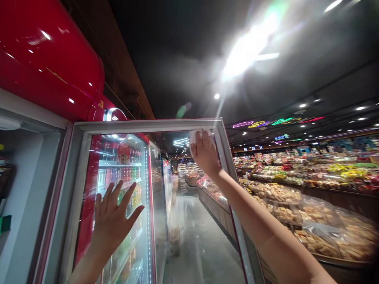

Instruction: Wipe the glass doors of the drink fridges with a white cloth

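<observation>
A glass fridge door (pixel 189 221) with a grey frame stands swung open in front of me. My right hand (pixel 205 154), at the end of an outstretched arm, presses a thin white cloth (pixel 194 138) to the glass near the top right corner. The cloth is partly hidden under the fingers; whether it is fabric or paper I cannot tell. Lower on the left, my left hand (pixel 114 217) has its fingers spread and its palm towards the glass, holding nothing. Whether it touches the pane I cannot make out.
The red fridge cabinet (pixel 44 51) with its open interior is on the left. Through the glass, another fridge with bottles (pixel 133 157) and an aisle floor (pixel 192 240) show. Bins of packaged food (pixel 319 225) stand to the right, beyond the door's edge.
</observation>
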Available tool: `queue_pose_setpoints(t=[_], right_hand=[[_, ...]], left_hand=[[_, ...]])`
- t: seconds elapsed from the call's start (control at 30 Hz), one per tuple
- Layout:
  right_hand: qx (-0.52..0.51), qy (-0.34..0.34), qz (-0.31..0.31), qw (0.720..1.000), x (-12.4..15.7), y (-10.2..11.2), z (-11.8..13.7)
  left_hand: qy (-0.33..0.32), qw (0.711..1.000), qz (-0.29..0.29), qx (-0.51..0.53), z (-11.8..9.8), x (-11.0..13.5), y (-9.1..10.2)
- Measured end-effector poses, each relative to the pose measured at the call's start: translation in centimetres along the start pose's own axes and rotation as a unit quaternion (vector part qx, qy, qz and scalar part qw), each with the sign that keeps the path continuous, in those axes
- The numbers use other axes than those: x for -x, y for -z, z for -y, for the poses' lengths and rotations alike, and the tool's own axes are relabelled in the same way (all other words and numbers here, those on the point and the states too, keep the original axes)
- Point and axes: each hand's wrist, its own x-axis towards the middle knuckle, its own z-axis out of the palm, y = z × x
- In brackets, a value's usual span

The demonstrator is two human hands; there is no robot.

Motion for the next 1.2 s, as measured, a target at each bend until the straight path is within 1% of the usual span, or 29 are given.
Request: queue_pose_setpoints(t=[0.1, 0.13, 0.17, 0.23, 0.3, 0.33, 0.43, 0.47, 0.5, 0.57, 0.6, 0.63, 0.67, 0.73, 0.77, 0.8, 0.87, 0.9, 0.93, 1.0, 1.03, 1.07, 1.13, 1.17, 1.2], right_hand=[[0.000, -0.056, -0.037, 0.998, 0.8, -0.4, 0.5], [0.002, -0.060, -0.039, 0.997, 1.3, -0.5, 0.9], [0.006, -0.052, -0.033, 0.998, 1.9, -0.5, 1.1], [0.010, -0.009, -0.005, 1.000, 2.7, -0.7, 1.3], [0.007, 0.022, 0.012, 1.000, 2.6, -0.8, 0.9], [0.004, 0.016, 0.006, 1.000, 2.3, -0.9, 0.5], [0.002, -0.052, -0.038, 0.998, 1.9, -1.1, 0.5], [0.000, -0.052, -0.036, 0.998, 2.0, -1.2, 1.0], [-0.005, -0.026, -0.019, 0.999, 2.2, -1.4, 1.8], [-0.025, 0.067, 0.037, 0.997, 2.4, -1.7, 3.8], [-0.037, 0.104, 0.058, 0.992, 2.3, -1.9, 4.9], [-0.048, 0.113, 0.063, 0.990, 2.1, -2.2, 5.8], [-0.056, 0.094, 0.052, 0.993, 1.7, -2.5, 6.7], [-0.068, 0.027, 0.016, 0.997, 0.8, -3.1, 8.4], [-0.075, 0.019, 0.010, 0.997, 0.4, -3.4, 9.2], [-0.083, 0.039, 0.018, 0.996, 0.1, -3.7, 10.0], [-0.097, 0.122, 0.054, 0.986, -0.4, -4.1, 11.6], [-0.100, 0.142, 0.065, 0.983, -0.7, -4.2, 12.4], [-0.100, 0.134, 0.063, 0.984, -0.8, -4.3, 13.1], [-0.102, 0.085, 0.046, 0.990, -1.1, -4.5, 14.3], [-0.107, 0.079, 0.045, 0.990, -1.2, -4.6, 14.8], [-0.116, 0.099, 0.051, 0.987, -1.2, -4.7, 15.3], [-0.132, 0.175, 0.076, 0.973, -1.2, -4.8, 16.1], [-0.136, 0.191, 0.080, 0.969, -1.2, -4.8, 16.5], [-0.136, 0.182, 0.076, 0.971, -1.1, -4.8, 16.9]], left_hand=[[-0.008, 1.000, 0.000, -0.003, -0.1, 0.0, 0.0], [-0.008, 1.000, 0.000, -0.004, -0.1, 0.0, 0.0], [-0.008, 1.000, 0.000, -0.005, -0.1, 0.0, 0.0], [-0.008, 1.000, 0.000, -0.008, -0.1, 0.1, -0.1], [-0.011, 1.000, -0.002, -0.010, -0.1, 0.0, -0.2], [-0.013, 1.000, -0.004, -0.010, -0.1, 0.0, -0.2], [-0.010, 1.000, -0.008, -0.016, -0.2, 0.0, -0.2], [-0.009, 1.000, -0.008, -0.019, -0.1, 0.1, -0.3], [-0.010, 1.000, -0.009, -0.022, -0.1, 0.1, -0.3], [-0.014, 0.999, -0.009, -0.027, 0.1, 0.2, -0.4], [-0.018, 0.999, -0.008, -0.030, 0.3, 0.2, -0.5], [-0.021, 0.999, -0.005, -0.033, 0.5, 0.3, -0.5], [-0.025, 0.999, -0.003, -0.036, 0.7, 0.3, -0.5], [-0.035, 0.999, 0.001, -0.038, 1.2, 0.3, -0.3], [-0.040, 0.998, 0.004, -0.038, 1.5, 0.3, -0.2], [-0.046, 0.998, 0.008, -0.036, 1.8, 0.3, 0.0], [-0.057, 0.998, 0.021, -0.033, 2.4, 0.2, 0.5], [-0.060, 0.997, 0.029, -0.033, 2.7, 0.2, 0.7], [-0.061, 0.997, 0.035, -0.033, 3.0, 0.2, 1.0], [-0.054, 0.997, 0.037, -0.041, 3.7, 0.3, 1.4], [-0.048, 0.997, 0.033, -0.047, 4.0, 0.4, 1.6], [-0.043, 0.997, 0.028, -0.054, 4.5, 0.6, 1.8], [-0.033, 0.997, 0.018, -0.066, 5.3, 0.9, 2.0], [-0.026, 0.997, 0.014, -0.069, 5.6, 1.1, 2.1], [-0.018, 0.997, 0.011, -0.069, 6.0, 1.2, 2.1]])
